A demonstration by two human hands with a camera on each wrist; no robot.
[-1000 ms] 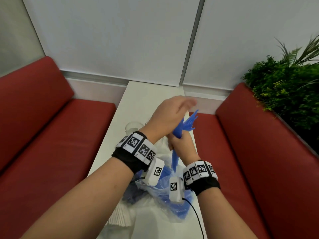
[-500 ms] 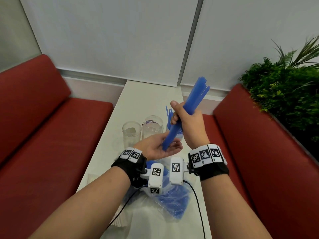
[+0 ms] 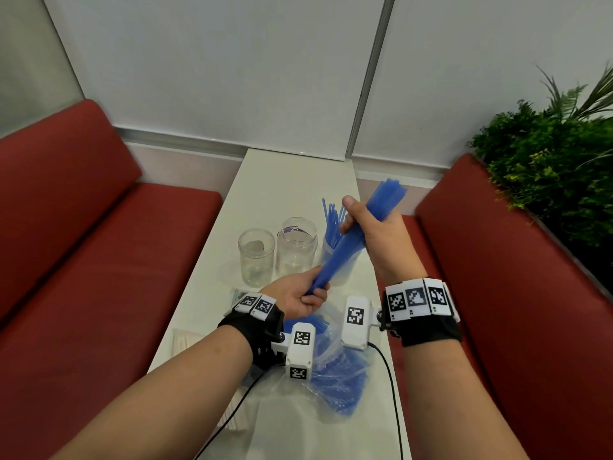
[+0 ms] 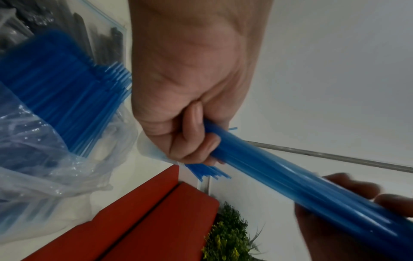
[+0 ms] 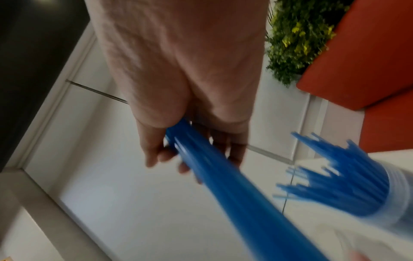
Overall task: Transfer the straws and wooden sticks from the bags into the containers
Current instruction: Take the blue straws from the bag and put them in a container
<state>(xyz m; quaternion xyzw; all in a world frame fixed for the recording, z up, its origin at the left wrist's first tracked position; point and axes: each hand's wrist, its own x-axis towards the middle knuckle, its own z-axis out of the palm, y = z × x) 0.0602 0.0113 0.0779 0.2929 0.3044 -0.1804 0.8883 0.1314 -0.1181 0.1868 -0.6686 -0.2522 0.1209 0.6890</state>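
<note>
white table [image 3: 292,180] runs narrow between two red benches [image 3: 99,244], and over it i hold a bundle of blue straws [image 3: 348,240] slanted, upper end toward the wall, lower end toward me. my right hand [image 3: 371,230] is wrapped around the bundle near its upper part, thumb up along it; my left hand [image 3: 298,295] has its fingers curled around the lower end. both hands grip the same bundle, clear of the table.

these straws look light, thin and smooth, so i judge the bundle will slide and fan out if i loosen either grip. each one is probably easy to kink, so squeezing hard is no answer; a firm hold around the middle, with the ends squared, should keep them together for dropping in end first.

just behind the bundle stands a clear container [image 3: 338,260] already holding blue straws that splay at the top, and those tips could snag the new ones going in. beside it, to the left, are two clear jars [image 3: 295,247], the nearer one close enough to knock. under my wrists lies a clear plastic bag [image 3: 335,376] with more blue straws in it. a bag of dark sticks [image 4: 100,44] lies beside it. green plants [image 3: 547,171] sit past the right bench, well out of the way.
</note>
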